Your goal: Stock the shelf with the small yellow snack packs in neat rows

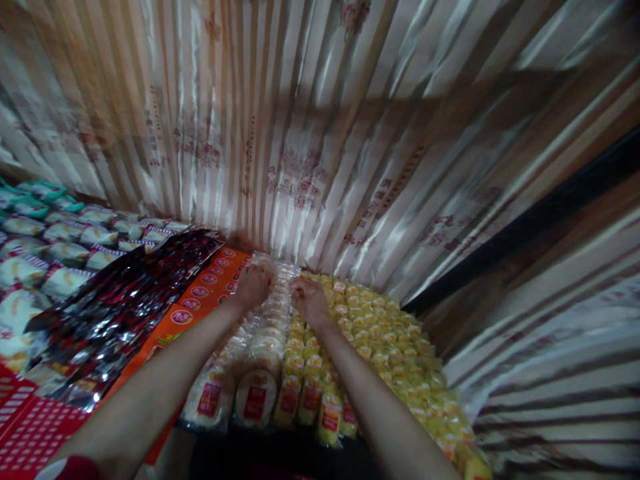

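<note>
Both my arms reach forward over rows of wrapped snacks. My left hand [254, 285] rests knuckles-up at the far end of a row of clear-wrapped round cakes [256, 393] with red labels. My right hand [309, 298] sits beside it, fingers curled down onto the packets where the clear-wrapped row meets the yellow packets [385, 340]. Both hands look closed on the wrappers, but what the fingers grip is hidden beneath them. The picture is smeared by motion.
Orange packs [210, 287] lie left of my left hand, then dark red-black foil packs [125, 300], white and green packets [65, 247] and red-white checked packs [30, 427]. A striped shiny curtain [320, 133] hangs close behind and to the right.
</note>
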`<state>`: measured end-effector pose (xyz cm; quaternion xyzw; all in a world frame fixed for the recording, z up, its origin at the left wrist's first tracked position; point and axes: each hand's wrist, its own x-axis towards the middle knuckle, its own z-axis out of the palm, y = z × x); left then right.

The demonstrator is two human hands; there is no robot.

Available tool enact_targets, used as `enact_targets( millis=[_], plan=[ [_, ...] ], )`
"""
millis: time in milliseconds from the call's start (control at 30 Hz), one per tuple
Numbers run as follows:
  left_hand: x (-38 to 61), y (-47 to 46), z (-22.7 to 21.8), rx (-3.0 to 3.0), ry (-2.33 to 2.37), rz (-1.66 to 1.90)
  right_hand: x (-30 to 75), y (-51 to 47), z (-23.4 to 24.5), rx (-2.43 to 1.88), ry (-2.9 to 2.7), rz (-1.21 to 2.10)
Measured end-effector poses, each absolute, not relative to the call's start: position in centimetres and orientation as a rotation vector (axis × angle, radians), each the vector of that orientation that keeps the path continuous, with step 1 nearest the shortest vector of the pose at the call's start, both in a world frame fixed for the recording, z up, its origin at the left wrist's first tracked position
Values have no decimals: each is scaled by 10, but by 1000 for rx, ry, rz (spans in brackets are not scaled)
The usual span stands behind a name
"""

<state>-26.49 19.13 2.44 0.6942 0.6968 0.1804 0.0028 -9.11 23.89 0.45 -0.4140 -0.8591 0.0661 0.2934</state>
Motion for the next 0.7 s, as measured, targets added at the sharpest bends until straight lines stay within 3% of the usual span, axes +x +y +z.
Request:
enact_targets(
  millis=[400, 700],
  plan=[
    [-262, 180, 25, 2210, 2181, 741, -84, 218, 17, -1034, -2423, -23],
    [-268, 180, 23, 2373, 2013, 592, -88, 220, 15, -1104, -2421, 93]
  ],
)
